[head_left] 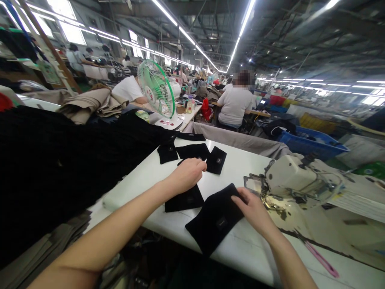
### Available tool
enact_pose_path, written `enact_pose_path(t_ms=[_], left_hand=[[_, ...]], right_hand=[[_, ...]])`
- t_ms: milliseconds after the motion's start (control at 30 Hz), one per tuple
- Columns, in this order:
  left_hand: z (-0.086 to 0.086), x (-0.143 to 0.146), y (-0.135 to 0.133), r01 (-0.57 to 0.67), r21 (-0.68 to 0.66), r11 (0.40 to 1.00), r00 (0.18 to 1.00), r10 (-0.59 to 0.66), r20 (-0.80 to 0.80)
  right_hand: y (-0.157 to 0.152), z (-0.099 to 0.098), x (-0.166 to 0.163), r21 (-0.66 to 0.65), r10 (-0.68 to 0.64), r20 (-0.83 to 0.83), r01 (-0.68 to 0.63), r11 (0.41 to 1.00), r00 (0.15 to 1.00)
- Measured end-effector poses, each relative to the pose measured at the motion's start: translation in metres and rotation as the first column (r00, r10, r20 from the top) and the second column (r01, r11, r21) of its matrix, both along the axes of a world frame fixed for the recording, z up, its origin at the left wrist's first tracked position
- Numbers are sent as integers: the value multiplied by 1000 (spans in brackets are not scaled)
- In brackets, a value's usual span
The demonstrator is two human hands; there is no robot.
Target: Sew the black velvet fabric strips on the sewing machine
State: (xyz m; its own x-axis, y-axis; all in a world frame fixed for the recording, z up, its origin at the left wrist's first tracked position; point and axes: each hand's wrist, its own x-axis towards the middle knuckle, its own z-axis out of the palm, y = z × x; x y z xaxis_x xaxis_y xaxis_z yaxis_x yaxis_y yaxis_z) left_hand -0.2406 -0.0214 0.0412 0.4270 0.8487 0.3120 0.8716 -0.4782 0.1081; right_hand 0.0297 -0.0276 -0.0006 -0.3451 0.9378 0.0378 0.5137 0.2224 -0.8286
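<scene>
My left hand (188, 174) is curled into a loose closed shape over a small black fabric piece (183, 200) on the white table (240, 168), its fingertips pinching toward another black piece (192, 151). My right hand (251, 208) rests with fingers pressed on the top edge of a larger black fabric piece with a small label (215, 220). Two more small black pieces (216, 159) (167, 153) lie just beyond. A sewing machine (296, 176) stands directly right of my right hand.
A big heap of black fabric (54, 168) fills the left. A green fan (156, 89) stands behind it. Tan cloth (90, 102) is piled at far left. A seated person in a white shirt (236, 105) works ahead. A blue bin (313, 144) sits at right.
</scene>
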Motion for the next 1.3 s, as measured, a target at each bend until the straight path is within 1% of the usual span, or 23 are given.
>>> enact_pose_path(t_ms=[67,167,200,267,333,367,400,433,467,533,633,700,767,867,933,967,1000,1033,1100,1133,1167,1233,1300], left_hand=[[-9,8,9,23,-27,999,999,-23,-27],[-28,19,23,57,-81,995,996,-62,-58],[-31,21,25,62,-89,994,996,-67,-52],[-26,19,22,72,-104,992,997,-68,37],[-11,9,10,130,-171,977,977,-97,189],[-3,3,2,195,-239,951,961,-136,242],[5,-4,-7,272,-331,904,950,-196,245],[9,-11,-17,298,-402,866,950,-228,214],[11,-18,-26,284,-445,849,958,-231,171],[7,-27,-41,235,-464,854,972,-209,107],[-9,-31,-53,191,-391,900,982,-173,81],[-13,-31,-53,199,-348,916,980,-184,75],[-7,-31,-48,244,-366,898,970,-223,98],[13,-31,-27,307,-520,797,951,-270,148],[24,-26,-8,286,-622,729,956,-263,131],[28,-21,1,256,-634,730,963,-250,101],[29,-13,9,211,-605,768,973,-222,59],[28,-5,14,161,-535,829,984,-180,16],[22,17,16,57,-317,947,998,-66,-17],[17,28,11,38,-242,969,999,-35,15],[11,39,3,62,-231,971,995,-43,87],[-1,57,-18,156,-327,932,952,-55,300],[-11,67,-39,187,-437,880,905,18,425]], right_hand=[[-2,3,2,-15,1,5,-1,1000,1000],[-4,4,6,50,-4,87,-1,999,996],[-5,3,8,83,-6,123,-5,997,992],[-5,1,14,139,-25,186,-1,990,982],[-3,-4,20,182,-58,218,18,983,974],[-1,-7,23,197,-71,226,26,980,972],[1,-11,26,213,-87,230,37,976,969],[3,-15,28,235,-109,233,52,971,966],[4,-19,31,267,-135,238,69,961,962],[5,-26,34,357,-182,251,84,931,951],[3,-31,36,425,-172,294,32,904,940],[2,-32,36,364,-158,316,35,931,936],[4,-30,36,266,-160,321,73,961,934],[10,-29,35,175,-158,328,105,979,931],[14,-27,33,136,-154,344,113,984,926],[16,-26,32,115,-154,351,120,986,924],[17,-25,31,98,-153,357,126,987,922],[18,-23,30,87,-150,359,127,988,921],[15,-15,28,93,-139,356,113,989,924],[12,-10,28,101,-128,347,99,990,929],[8,-4,28,99,-110,323,82,992,940],[-2,9,28,59,-71,212,59,996,975],[-10,21,30,-11,-59,52,59,998,997]])
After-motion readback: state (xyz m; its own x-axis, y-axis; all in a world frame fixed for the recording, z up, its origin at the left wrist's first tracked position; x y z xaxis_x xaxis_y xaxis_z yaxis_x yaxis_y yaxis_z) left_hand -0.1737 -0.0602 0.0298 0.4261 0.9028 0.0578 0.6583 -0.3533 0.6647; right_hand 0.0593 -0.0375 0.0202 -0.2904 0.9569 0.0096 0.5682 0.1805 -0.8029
